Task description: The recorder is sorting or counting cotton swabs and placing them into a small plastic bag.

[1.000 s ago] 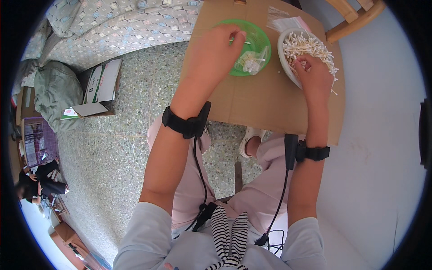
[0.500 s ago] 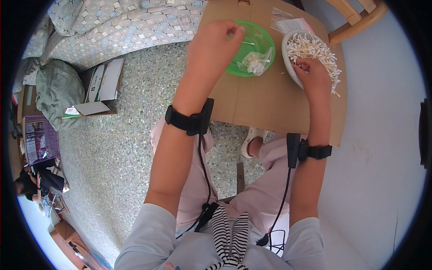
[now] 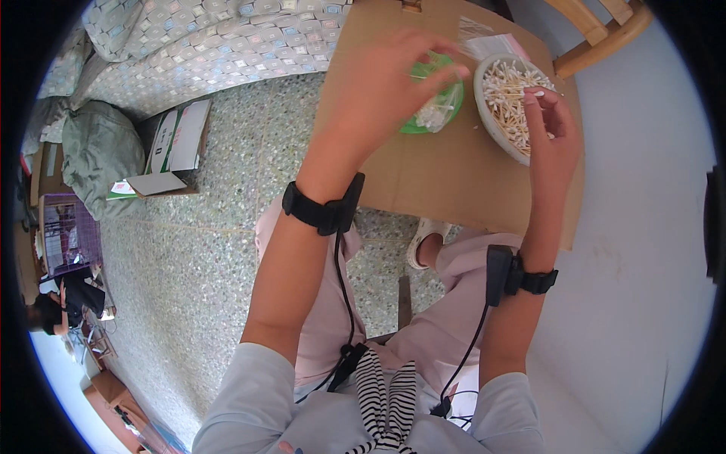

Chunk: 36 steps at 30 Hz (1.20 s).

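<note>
My right hand (image 3: 556,125) pinches a cotton swab (image 3: 538,94) over the right rim of a pale round bowl (image 3: 485,121). Many loose cotton swabs (image 3: 505,94) with white tips fill that bowl. Blurred by motion, my left hand (image 3: 386,87) hovers over the left side of a green plastic basket (image 3: 456,97), thumb and fingers spread apart. Inside the basket lies a clear plastic bag (image 3: 435,116) with white-tipped swabs in it. The left hand hides much of the basket.
Both containers stand on a cardboard-topped table (image 3: 454,185). Flat clear plastic bags (image 3: 495,45) lie at its far side. A wooden chair (image 3: 597,41) is at far right, beside the wall. Left are a patterned cloth (image 3: 212,45), an open carton (image 3: 178,136) and, farther off, another person (image 3: 72,299).
My right hand has lifted out of the swabs and shifted right, a swab in its fingertips. My left hand has moved right and toward me, its fingers spreading from a closed pose.
</note>
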### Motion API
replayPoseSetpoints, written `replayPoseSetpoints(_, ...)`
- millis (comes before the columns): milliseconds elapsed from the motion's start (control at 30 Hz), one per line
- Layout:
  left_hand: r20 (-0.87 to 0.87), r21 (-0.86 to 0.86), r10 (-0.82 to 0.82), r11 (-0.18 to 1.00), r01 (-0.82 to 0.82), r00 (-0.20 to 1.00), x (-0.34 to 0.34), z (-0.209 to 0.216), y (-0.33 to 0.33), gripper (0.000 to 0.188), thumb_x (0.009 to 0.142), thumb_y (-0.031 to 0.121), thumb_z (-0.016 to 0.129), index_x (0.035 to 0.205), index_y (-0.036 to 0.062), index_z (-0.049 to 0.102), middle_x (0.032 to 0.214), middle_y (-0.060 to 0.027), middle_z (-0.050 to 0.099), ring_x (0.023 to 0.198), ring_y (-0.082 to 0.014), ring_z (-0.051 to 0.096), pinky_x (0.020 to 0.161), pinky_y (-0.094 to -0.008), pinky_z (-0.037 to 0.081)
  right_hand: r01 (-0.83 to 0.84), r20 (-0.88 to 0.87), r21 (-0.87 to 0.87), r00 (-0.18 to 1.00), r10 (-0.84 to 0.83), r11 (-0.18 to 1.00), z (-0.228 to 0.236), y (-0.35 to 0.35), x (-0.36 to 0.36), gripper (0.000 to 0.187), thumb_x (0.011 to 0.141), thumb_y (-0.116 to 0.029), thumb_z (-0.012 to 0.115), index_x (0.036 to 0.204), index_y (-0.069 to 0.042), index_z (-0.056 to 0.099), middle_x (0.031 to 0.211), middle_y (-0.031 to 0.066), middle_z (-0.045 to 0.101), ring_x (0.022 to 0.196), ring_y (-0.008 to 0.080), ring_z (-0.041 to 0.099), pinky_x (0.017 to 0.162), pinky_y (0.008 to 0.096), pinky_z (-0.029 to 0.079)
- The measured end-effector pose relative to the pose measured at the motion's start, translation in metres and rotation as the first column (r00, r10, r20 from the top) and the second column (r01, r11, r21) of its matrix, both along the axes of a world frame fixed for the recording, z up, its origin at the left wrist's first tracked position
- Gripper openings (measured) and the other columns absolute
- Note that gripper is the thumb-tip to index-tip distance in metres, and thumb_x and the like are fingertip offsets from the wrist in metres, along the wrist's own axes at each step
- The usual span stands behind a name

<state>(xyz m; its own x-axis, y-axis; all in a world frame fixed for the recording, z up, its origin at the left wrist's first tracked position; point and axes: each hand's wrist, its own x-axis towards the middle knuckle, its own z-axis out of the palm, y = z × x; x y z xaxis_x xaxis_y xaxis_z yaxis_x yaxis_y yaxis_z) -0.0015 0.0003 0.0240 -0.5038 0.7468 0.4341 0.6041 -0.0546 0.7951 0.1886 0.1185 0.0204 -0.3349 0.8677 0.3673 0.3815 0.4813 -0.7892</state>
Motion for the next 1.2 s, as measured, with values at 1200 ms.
replayPoseSetpoints(1200, -0.178, 0.213, -0.074, 0.971, 0.112, 0.981, 0.013, 0.014, 0.001, 0.014, 0.079, 0.020, 0.080, 0.091, 0.0152, 0.076, 0.119, -0.0056, 0.059, 0.119, -0.0275, 0.048, 0.103, -0.0408, 0.036, -0.292, -0.260, 0.077, 0.917, 0.302, 0.953, 0.007, -0.031, -0.022, 0.010, 0.089, -0.006, 0.069, 0.099, -0.003, 0.068, 0.090, 0.0016, 0.063, 0.078, 0.0087, 0.058, 0.071, 0.0238, 0.047)
